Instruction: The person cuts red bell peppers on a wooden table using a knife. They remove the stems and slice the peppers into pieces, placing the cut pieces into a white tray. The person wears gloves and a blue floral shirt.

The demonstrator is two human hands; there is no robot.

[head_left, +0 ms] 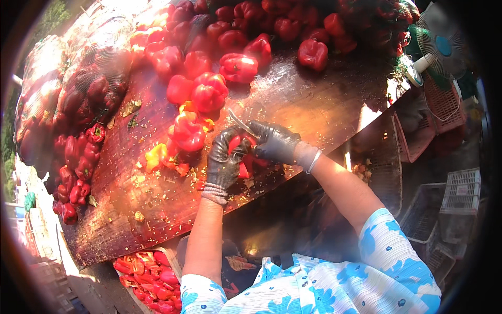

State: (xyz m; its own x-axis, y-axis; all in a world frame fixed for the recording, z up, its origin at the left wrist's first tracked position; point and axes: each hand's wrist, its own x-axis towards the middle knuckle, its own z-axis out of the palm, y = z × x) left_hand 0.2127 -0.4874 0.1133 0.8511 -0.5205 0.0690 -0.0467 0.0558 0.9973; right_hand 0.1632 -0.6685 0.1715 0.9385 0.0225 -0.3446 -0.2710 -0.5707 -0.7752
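Both of my hands wear dark gloves and meet above the wooden table near its front edge. My left hand (224, 159) is closed around a red bell pepper (235, 144), which is partly hidden by the fingers. My right hand (274, 142) grips a small knife, and its thin, pale blade (240, 122) points up and to the left over the pepper. Red pepper pieces lie under and beside the hands. Just left of them rests a whole red pepper (188, 132), with an orange-yellow pepper piece (156, 157) nearby.
Whole red peppers (238, 39) are heaped across the far side of the seed-strewn table (314, 99). Mesh sacks of peppers (94, 78) stand at the left. A crate of cut peppers (151, 280) sits below the front edge. A fan (442, 46) and plastic crates (460, 191) are at right.
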